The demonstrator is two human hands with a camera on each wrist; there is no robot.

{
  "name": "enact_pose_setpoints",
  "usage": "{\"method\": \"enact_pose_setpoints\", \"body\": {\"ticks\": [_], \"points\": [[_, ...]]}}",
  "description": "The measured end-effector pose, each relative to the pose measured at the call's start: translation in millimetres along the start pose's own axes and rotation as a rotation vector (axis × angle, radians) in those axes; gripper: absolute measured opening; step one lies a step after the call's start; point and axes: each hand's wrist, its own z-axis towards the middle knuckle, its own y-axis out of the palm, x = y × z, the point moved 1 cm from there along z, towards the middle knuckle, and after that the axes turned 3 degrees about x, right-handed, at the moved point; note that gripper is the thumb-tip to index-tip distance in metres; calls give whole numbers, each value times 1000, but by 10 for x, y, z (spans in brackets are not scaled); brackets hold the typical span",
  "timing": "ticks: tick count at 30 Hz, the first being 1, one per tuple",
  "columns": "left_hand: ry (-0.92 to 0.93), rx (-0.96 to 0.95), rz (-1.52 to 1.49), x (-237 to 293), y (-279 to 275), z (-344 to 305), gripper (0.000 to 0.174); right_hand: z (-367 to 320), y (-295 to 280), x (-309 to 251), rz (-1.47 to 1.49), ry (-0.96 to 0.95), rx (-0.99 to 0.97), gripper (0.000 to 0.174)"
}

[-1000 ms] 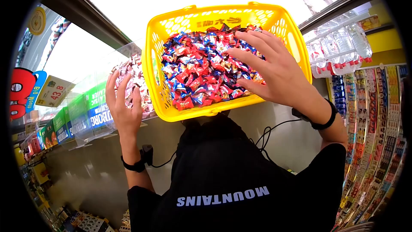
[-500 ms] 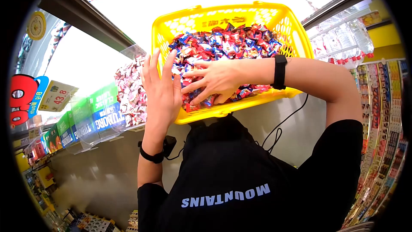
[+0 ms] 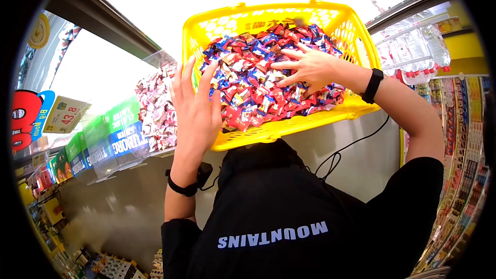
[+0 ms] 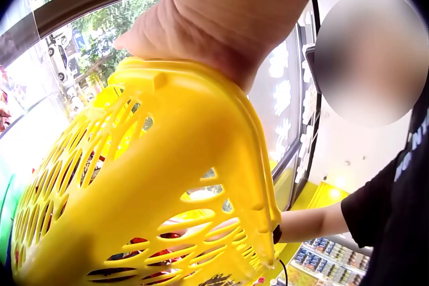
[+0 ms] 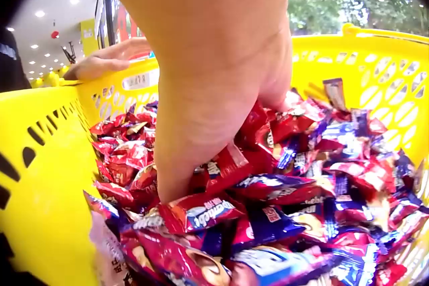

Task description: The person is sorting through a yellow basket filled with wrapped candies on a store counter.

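A shop interior surrounds the person, with a glossy grey floor (image 3: 113, 196) below and packed shelves (image 3: 460, 139) curving down the right edge of the head view. Large clear bottles (image 3: 413, 51) with red caps are grouped beyond the basket's right side. On the left, a row of green and blue boxes (image 3: 120, 137) marked TUBORG runs up to a price card (image 3: 66, 114) reading 43.8. Between those boxes and the basket lies a heap of pink-and-white wrapped sweets (image 3: 157, 111) behind clear plastic.

The yellow basket (image 3: 289, 130) is in front of the person's black shirt (image 3: 274, 201); what carries it cannot be made out. Red and blue wrapped candies (image 3: 253, 93) form a broad heap inside it, reaching toward all its walls.

The left hand (image 3: 195, 111) is unclenched, its fingers extended, and rests over the basket's left rim near the near-left corner. The right hand (image 3: 312, 67) reaches in across the near-right corner, its fingers spread and touching the candies in the right half of the heap; it is not clenched. Each wrist wears a black band.
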Motion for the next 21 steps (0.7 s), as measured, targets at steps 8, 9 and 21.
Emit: {"method": "enact_pose_setpoints", "body": {"ticks": [8,9,21], "points": [[16,6,-9,-12,1,-3,56,-7,-98,4,58,3,55,82],[16,5,-9,-11,1,0,55,-13,-204,-13,69,3,85,75],[-17,-18,23,-13,1,-11,53,766,-142,-850,198,-120,435,41]]}}
